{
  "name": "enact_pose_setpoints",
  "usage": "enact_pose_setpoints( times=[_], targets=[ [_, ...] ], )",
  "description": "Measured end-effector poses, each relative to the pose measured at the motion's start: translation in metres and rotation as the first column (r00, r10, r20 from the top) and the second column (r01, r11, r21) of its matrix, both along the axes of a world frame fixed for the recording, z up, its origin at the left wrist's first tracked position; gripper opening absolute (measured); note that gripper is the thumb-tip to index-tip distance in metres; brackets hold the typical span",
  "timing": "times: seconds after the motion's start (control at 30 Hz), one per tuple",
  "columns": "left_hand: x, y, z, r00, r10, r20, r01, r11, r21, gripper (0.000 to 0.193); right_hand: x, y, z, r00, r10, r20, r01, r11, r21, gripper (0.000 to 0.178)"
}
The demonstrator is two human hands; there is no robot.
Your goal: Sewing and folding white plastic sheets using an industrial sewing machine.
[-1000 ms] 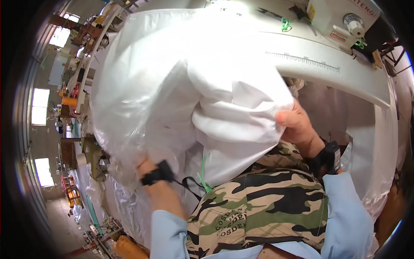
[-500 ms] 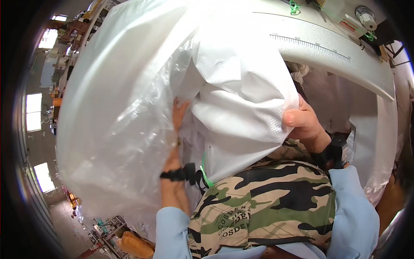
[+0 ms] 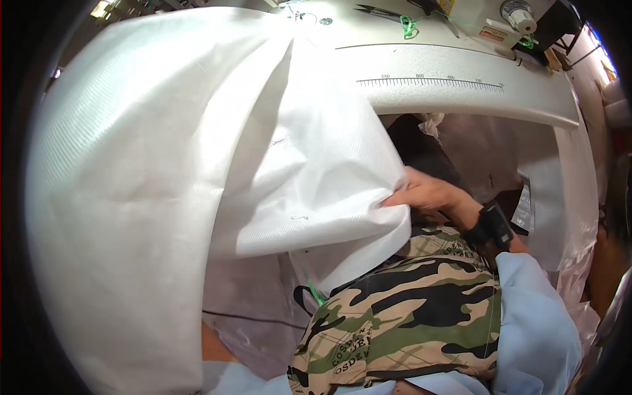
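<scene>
And here's the right hand, right of the frame's middle, clamped on a bunched edge of the big white sheet, thumb over the cloth. The sheet itself sweeps from the upper left, fills the whole left side and spreads across to that grip, one long fold running down from the top and deep creases gathering near the thumb. The left hand? Hidden behind the sheet, so I can't tell what it's doing; just a bit of the left forearm shows at the lower left, beside a pale blue sleeve.

Up top, the sheet lies over part of the white counter, whose curved front carries a ruler scale. On the counter at the upper right we have green thread, a dark pointed tool just left of it, and a round knob farther right. Down below, a camouflage apron takes the lower middle, green string by its left edge, and a black band wraps the right wrist.
</scene>
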State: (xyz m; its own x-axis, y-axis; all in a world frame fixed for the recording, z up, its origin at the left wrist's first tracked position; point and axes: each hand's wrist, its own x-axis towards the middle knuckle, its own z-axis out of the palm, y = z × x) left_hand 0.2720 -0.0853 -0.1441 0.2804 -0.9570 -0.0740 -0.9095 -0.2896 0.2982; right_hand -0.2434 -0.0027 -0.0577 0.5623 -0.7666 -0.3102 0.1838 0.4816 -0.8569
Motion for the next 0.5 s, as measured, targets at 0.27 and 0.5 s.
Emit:
enact_pose_setpoints(
  times=[0.27, 0.5],
  targets=[
    [0.016, -0.013, -0.033, 0.997, -0.072, 0.042, 0.069, 0.996, 0.064, 0.027, 0.02, -0.024, -0.078, 0.907, 0.039, -0.419, -0.18, 0.936, -0.303, 0.057],
    [-0.056, 0.012, -0.044, 0.742, -0.659, -0.125, 0.608, 0.739, -0.291, 0.027, 0.037, -0.019, 0.057, 0.589, -0.803, -0.093, -0.167, -0.009, -0.986, 0.03]
  ],
)
